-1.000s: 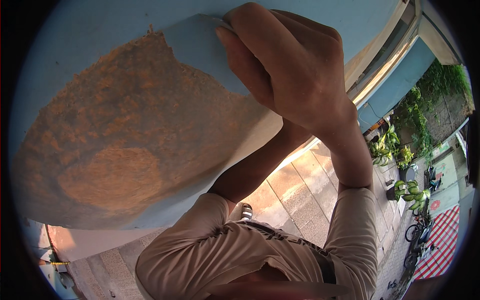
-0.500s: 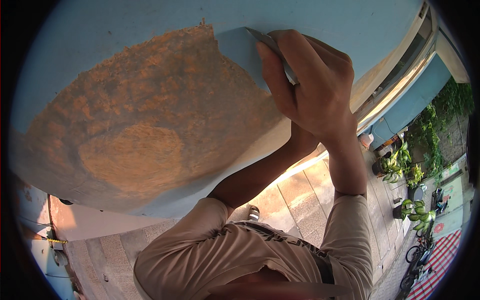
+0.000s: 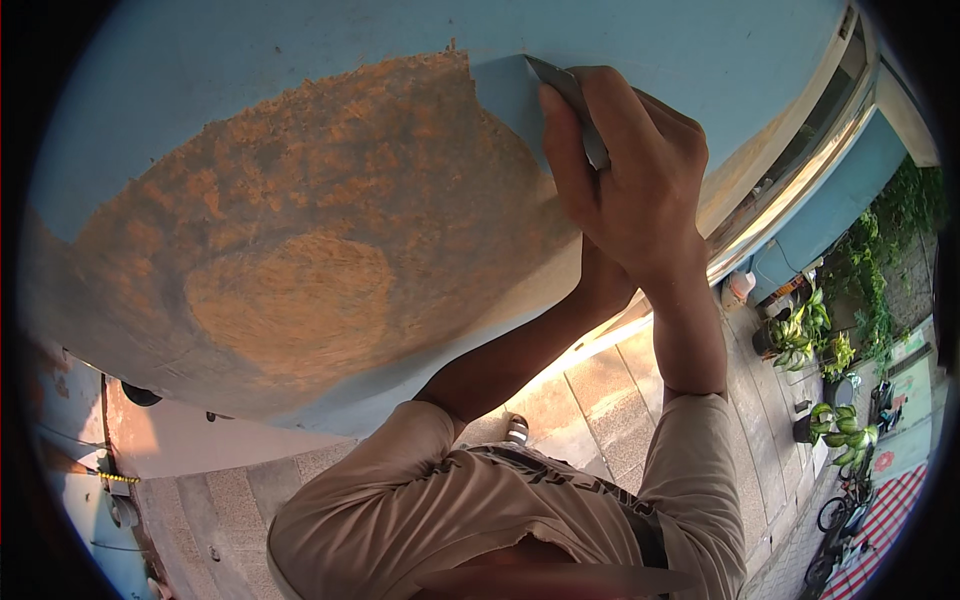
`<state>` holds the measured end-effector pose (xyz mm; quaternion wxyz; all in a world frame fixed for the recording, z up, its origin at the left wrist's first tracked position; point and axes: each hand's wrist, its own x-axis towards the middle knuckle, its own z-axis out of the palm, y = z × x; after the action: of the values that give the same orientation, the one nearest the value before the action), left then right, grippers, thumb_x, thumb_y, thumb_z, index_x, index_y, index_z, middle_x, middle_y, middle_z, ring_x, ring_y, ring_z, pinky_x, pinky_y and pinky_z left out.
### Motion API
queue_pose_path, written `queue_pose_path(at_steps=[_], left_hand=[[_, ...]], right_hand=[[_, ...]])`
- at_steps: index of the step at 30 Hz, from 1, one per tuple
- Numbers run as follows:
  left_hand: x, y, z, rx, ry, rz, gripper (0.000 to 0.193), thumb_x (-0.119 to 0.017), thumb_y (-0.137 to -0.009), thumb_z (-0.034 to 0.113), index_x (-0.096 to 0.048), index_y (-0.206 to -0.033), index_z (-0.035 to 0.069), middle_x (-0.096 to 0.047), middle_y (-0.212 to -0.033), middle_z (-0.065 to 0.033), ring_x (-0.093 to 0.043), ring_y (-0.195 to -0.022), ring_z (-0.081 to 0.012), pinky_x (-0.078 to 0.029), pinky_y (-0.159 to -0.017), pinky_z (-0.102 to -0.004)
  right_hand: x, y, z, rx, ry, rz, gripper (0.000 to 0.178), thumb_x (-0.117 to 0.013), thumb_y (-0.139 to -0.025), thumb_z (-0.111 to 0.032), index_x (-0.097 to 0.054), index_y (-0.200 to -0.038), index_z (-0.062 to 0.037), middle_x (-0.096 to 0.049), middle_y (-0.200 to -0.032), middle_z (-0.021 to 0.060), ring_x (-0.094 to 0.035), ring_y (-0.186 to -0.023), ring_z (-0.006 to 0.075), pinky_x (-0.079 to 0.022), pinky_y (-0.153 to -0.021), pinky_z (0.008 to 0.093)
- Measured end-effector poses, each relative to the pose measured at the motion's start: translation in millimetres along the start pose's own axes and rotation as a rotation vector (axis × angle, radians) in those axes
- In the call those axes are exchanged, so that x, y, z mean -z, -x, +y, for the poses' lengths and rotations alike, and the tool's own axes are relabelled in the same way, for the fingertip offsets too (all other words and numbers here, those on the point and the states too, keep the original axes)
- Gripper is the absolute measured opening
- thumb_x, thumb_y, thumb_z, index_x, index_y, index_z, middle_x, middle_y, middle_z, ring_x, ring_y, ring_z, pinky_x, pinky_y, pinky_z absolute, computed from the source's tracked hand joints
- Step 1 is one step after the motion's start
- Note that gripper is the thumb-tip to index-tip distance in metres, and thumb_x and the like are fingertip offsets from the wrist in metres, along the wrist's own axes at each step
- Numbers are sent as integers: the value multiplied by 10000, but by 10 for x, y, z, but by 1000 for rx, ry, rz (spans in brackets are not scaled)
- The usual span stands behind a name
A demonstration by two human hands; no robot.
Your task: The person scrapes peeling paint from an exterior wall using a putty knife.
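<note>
My right hand (image 3: 640,165) is closed around a thin grey metal scraper (image 3: 572,95), thumb on one face and fingers on the other. The blade's pointed corner meets the blue painted surface (image 3: 380,28), just right of a large bare patch (image 3: 340,150) mottled orange-brown and grey. A rounder, more orange area (image 3: 290,300) lies low within that patch. My left hand (image 3: 606,272) reaches up behind the right wrist. Its fingers are mostly hidden there, so their grip does not show.
The curved body overhangs a paved floor (image 3: 600,400), where a sandalled foot (image 3: 517,428) shows. On the right are potted plants (image 3: 795,335), a blue panel (image 3: 840,190) and parked bikes (image 3: 835,515) beside a red-and-white checked cloth (image 3: 880,530). A dark round fitting (image 3: 142,395) shows under the left edge.
The bare patch and the surface around it sit farther right in the view. My right hand and the scraper have shifted slightly right too, with the grip unchanged.
</note>
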<state>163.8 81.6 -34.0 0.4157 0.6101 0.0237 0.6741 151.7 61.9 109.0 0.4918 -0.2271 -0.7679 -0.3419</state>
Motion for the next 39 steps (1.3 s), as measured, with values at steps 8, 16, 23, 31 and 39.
queue_pose_path(at_steps=[8, 16, 23, 31, 39], left_hand=[[36, 33, -152, -12, -68, 50, 448, -681, -891, 120, -458, -1270, 30, -521, -1204, -108, -538, -1143, -216, -461, -883, -366], [97, 96, 86, 282, 387, 6, 383, -662, -892, 63, -479, -1227, 44, -548, -1118, -66, -576, -1025, -166, -497, -792, -342], [85, 194, -21, 352, 416, -3, 350, -620, -914, 53, -474, -1232, 63, -561, -1094, -60, -599, -978, -167, -529, -752, -339], [277, 318, 104, 331, 802, 38, 224, -462, -1022, 246, -497, -1144, 61, -574, -897, -37, -584, -727, -131, -461, -556, -284], [280, 301, 804, 256, 605, 13, 309, -368, -1061, 328, -497, -1048, 48, -530, -676, -43, -401, -458, -69, -331, -432, -229]], right_hand=[[-44, 45, -29, -66, -6, 25, 223, -639, -868, -57, -459, -736, -70, -470, -541, 47, -476, -429, 218, -363, -402, 330], [-34, 10, -78, -98, -4, 18, 195, -631, -860, -49, -466, -758, -71, -485, -550, 45, -500, -441, 219, -375, -408, 330], [-57, 83, -34, -62, -9, 40, 161, -648, -843, -29, -503, -776, -47, -513, -559, 63, -507, -432, 215, -381, -414, 317], [-41, 159, -131, -196, -81, 24, 212, -623, -885, -70, -470, -739, -68, -484, -506, 49, -483, -400, 215, -347, -394, 328], [79, -49, -218, -524, -387, -39, 251, -626, -926, -157, -504, -754, -22, -482, -509, 57, -395, -425, 148, -328, -418, 316]])
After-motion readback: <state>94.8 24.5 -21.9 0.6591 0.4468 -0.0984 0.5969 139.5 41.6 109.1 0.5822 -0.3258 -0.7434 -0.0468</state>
